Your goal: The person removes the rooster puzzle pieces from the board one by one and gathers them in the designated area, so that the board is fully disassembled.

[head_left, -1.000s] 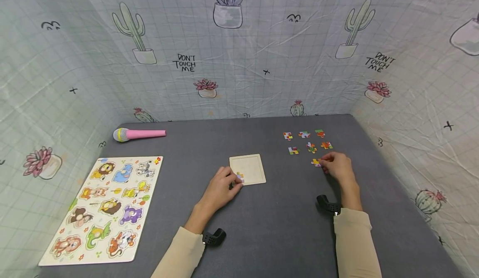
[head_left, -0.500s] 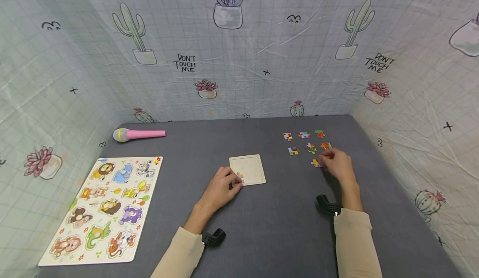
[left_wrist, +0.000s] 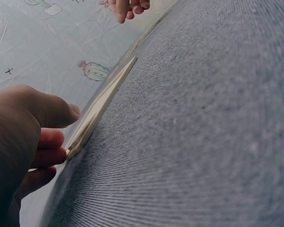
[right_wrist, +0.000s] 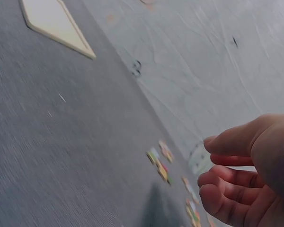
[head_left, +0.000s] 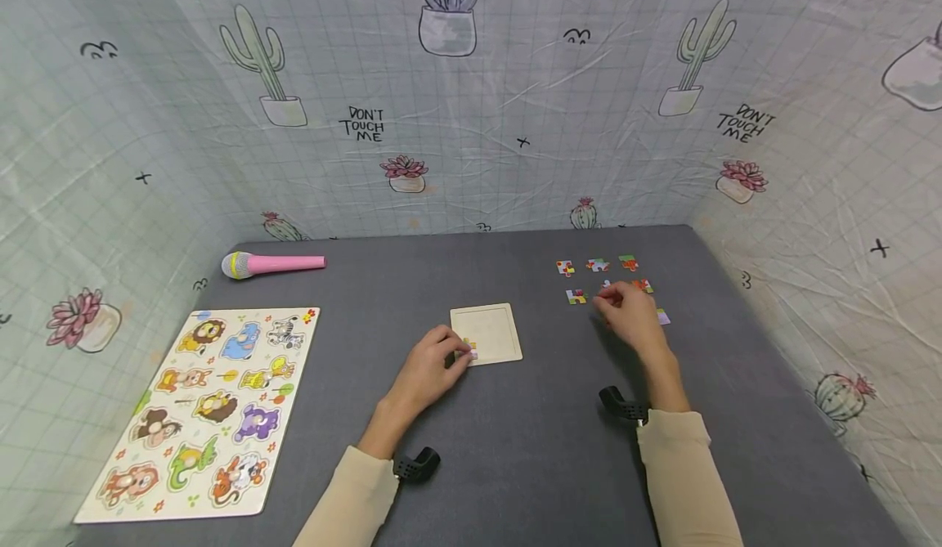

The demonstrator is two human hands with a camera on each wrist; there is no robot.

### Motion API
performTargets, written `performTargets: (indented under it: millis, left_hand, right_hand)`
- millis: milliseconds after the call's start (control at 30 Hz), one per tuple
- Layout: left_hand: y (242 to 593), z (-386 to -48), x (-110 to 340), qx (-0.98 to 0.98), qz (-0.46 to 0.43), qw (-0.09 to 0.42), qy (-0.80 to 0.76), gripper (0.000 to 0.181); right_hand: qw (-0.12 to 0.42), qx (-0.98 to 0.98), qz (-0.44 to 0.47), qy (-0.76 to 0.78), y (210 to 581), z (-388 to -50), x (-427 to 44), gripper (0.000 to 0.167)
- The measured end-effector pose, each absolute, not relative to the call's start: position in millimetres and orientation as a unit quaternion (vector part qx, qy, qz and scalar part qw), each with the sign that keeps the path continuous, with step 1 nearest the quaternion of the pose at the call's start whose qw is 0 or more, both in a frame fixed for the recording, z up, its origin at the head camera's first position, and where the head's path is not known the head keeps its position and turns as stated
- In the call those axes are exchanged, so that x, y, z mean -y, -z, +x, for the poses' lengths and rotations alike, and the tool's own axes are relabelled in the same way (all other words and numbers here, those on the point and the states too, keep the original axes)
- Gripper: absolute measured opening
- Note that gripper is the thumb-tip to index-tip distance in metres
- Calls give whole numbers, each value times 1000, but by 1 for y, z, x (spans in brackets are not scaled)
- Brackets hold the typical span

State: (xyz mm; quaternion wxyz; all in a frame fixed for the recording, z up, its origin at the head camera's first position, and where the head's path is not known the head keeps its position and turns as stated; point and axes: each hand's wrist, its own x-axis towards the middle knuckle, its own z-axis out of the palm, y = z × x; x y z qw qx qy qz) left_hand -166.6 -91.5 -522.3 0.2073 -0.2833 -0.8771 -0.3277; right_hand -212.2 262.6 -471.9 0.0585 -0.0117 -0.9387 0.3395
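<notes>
In the head view, a small square wooden puzzle tray (head_left: 487, 325) lies mid-table with one colourful jigsaw piece (head_left: 472, 349) in its near-left corner. My left hand (head_left: 429, 369) is at that corner, its fingertips close to the piece; whether they touch it is unclear. Thumb and fingers stand apart in the left wrist view. To the right, my right hand (head_left: 630, 318) hovers by several loose jigsaw pieces (head_left: 576, 297), partly covering some. The right wrist view shows its fingers loosely bent, thumb apart, with no piece visible between them.
A peg puzzle board (head_left: 199, 412) with animal figures lies at the left. Behind it is a pink toy microphone (head_left: 289, 263). More loose pieces (head_left: 598, 265) sit at the back right. A patterned cloth (head_left: 471, 122) encloses the table's back and sides.
My right hand has moved left from beside a yellow piece, uncovering another piece to its right; the yellow piece is no longer visible. My left hand has drawn slightly left.
</notes>
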Motion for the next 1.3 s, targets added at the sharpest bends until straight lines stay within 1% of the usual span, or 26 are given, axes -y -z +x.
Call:
performTargets:
  millis: [267,367,500,633,733,1033,1167,1300]
  left_hand:
    - [523,-168,95,880,-276,195,334,7]
    - [522,-169,98,881,-273,193,334,9]
    - [520,-171,104,891,-261,174,327,21]
    - [518,-171,109,905,-240,135,323,34]
    - [519,-173,112,912,-231,117,318,42]
    - [520,-175,116,929,-223,79,285,58]
    - [521,-175,117,934,-219,62,277,59]
    - [521,-174,118,930,-225,60,283,55]
  right_hand:
    - [74,939,43,-333,470,-210,-225,19]
    - [85,939,62,-328,472,-208,-210,17]
    - [79,937,82,-331,475,-206,-189,16]
    - [62,936,98,-332,478,-202,-170,17]
    - [56,932,117,-338,479,-197,-156,17]
    - [38,924,167,-343,491,-187,-121,17]
    - [36,923,192,-331,498,-184,-112,18]
    - [34,922,213,-321,501,-181,-105,23]
